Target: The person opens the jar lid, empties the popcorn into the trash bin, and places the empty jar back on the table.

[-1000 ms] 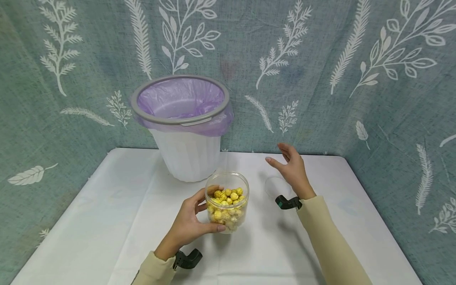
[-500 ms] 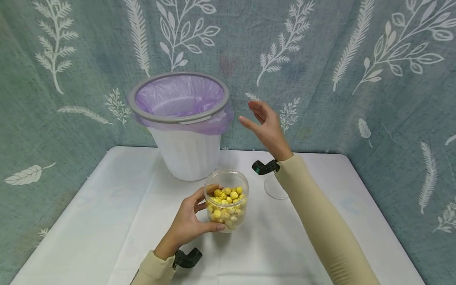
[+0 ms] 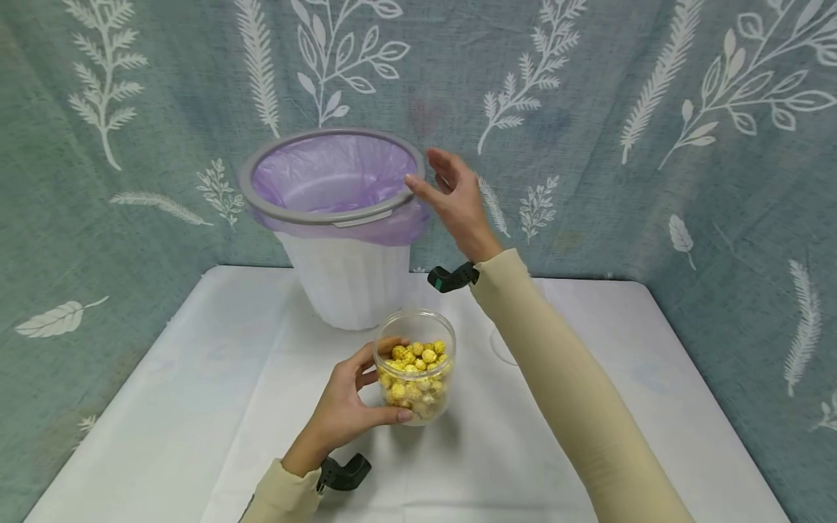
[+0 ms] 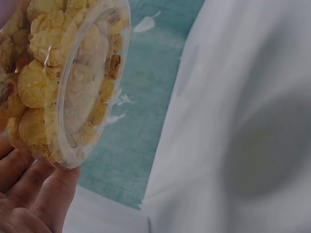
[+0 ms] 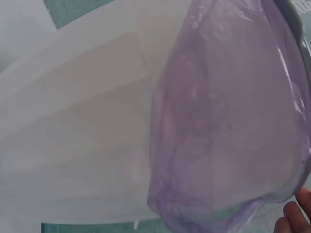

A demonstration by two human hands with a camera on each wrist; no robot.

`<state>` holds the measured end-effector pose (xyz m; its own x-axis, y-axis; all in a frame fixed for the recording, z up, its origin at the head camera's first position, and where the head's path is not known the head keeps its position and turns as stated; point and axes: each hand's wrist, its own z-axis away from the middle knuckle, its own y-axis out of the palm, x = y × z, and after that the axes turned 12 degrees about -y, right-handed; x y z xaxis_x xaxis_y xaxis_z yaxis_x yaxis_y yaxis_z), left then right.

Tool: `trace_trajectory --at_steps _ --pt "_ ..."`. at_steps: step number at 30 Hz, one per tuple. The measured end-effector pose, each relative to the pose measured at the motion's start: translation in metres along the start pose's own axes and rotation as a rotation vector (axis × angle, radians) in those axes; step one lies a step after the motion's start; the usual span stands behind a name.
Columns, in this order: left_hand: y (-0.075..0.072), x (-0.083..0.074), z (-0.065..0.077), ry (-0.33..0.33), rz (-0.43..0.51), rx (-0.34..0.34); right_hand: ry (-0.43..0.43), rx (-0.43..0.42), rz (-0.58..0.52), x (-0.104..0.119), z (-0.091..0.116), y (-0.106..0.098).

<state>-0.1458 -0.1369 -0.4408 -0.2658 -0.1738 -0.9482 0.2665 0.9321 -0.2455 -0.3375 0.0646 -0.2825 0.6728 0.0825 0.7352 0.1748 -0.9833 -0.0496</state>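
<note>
My left hand (image 3: 349, 403) holds a clear plastic jar (image 3: 418, 414) by its side, thumb in front and fingers behind. Round yellow popcorn (image 3: 418, 359) fills much of the jar, whose top is uncovered. In the left wrist view, the jar's base shows above the white cloth, with a shadow beneath. My right hand (image 3: 461, 203) is at the right side of a white trash bin (image 3: 349, 283). Its thumb and fingers are spread apart, the thumb tip overlapping the bin's grey rim (image 3: 294, 216). A purple bag (image 5: 228, 121) lines the bin and hangs over its outside.
A clear round lid (image 3: 498, 349) lies on the white table (image 3: 163, 407), partly hidden behind the right sleeve (image 3: 562, 363). Green leaf-patterned cloth (image 3: 588, 181) surrounds the table's back and sides. The bin stands at the back, beyond the jar.
My right hand has risen from above the clear lid and moved left and away to the bin's rim. The left hand and jar have stayed nearly in place.
</note>
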Motion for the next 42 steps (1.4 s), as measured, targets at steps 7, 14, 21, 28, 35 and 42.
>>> trace_trajectory --at_steps 7,14,21,28,35,42 --pt "-0.009 -0.003 0.002 0.002 -0.001 -0.026 0.005 0.028 0.033 -0.005 0.0 0.006" --pt "-0.022 -0.009 -0.001 0.002 -0.01 -0.032 -0.012 0.024 0.037 -0.008 0.006 0.003" --pt "-0.05 -0.024 -0.005 0.007 -0.068 -0.051 -0.007 0.007 0.056 -0.01 0.007 -0.002" --pt "-0.099 -0.061 -0.004 0.061 -0.133 -0.124 0.009 0.035 0.047 -0.01 0.003 0.006" --pt "-0.142 -0.115 -0.009 0.139 -0.201 -0.182 0.038 0.027 0.045 0.006 0.004 0.011" --pt "-0.173 -0.164 -0.025 0.169 -0.208 -0.241 0.013 0.018 0.043 -0.011 0.002 0.01"
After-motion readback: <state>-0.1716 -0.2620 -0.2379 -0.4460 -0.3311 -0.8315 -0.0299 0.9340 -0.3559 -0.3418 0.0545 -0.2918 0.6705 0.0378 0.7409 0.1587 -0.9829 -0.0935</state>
